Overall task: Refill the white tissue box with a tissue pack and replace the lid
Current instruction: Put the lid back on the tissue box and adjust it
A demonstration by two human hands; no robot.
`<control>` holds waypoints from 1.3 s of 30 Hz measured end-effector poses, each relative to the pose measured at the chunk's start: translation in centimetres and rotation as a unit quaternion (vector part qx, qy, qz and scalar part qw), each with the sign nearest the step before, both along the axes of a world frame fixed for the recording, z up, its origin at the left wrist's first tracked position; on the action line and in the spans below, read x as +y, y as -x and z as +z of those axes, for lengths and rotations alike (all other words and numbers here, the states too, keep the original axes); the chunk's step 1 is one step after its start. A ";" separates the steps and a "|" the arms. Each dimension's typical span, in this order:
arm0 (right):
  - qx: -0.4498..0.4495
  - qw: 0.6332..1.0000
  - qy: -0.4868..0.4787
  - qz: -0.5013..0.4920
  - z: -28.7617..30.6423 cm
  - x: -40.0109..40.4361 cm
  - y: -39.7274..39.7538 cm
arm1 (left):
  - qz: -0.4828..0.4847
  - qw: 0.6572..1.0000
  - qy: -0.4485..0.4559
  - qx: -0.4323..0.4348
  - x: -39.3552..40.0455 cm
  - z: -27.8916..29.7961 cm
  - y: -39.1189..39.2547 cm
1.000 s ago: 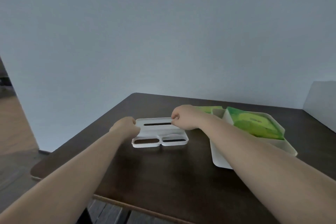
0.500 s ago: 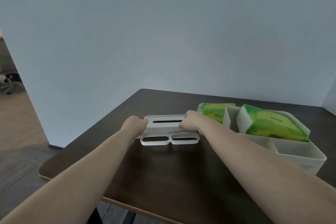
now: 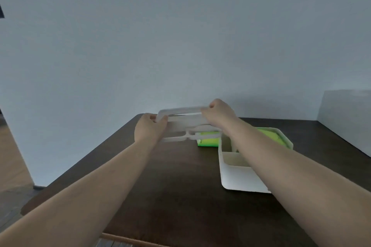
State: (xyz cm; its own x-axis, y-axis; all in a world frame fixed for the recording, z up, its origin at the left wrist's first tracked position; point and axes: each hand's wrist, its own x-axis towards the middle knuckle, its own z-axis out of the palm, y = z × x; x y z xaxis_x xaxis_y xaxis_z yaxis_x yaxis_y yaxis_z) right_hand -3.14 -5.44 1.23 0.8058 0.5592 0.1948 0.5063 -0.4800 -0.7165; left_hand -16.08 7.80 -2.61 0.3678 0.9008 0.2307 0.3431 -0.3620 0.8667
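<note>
White lid (image 3: 184, 124): off the table (image 3: 180, 176), tilted, gripped by both hands
Left hand (image 3: 149, 129): clamped on its left end
Right hand (image 3: 219, 114): clamped on its right end
Tissue box (image 3: 236, 174): open, lower right; green pack (image 3: 269, 134) inside

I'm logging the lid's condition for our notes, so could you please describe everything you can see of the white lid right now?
The white lid looks like smooth, rigid plastic: a flat rectangular panel with rounded corners and two elongated openings along its near edge. It is lifted clear of the dark table, tilted with its far edge raised. The left hand grips its left end and the right hand its right end. Nothing else appears to touch it.
</note>
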 end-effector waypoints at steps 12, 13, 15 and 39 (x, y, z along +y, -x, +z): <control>0.032 0.990 0.006 -0.137 -0.5 -12.7 -7.0 | -0.130 0.991 0.029 0.004 -10.8 1.5 -7.8; 0.041 0.989 0.007 -0.141 -0.9 -13.3 -7.3 | -0.132 0.991 0.025 0.011 -11.3 1.3 -8.1; 0.054 0.988 0.013 -0.143 -1.6 -14.5 -7.7 | -0.141 0.989 0.021 0.025 -12.0 0.8 -8.7; 0.006 0.984 0.038 -0.175 -6.2 -15.8 -10.1 | -0.129 0.988 0.081 0.018 -11.6 -2.5 -11.2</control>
State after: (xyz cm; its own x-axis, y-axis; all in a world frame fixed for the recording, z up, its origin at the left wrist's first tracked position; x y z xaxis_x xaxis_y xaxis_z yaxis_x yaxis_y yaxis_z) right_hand 6.94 -21.21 -5.00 0.9535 0.2601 0.1522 0.2924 -0.6762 -0.6762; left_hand -4.84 -3.80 -5.13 0.5961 0.7995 0.0738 0.2888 -0.2993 0.9094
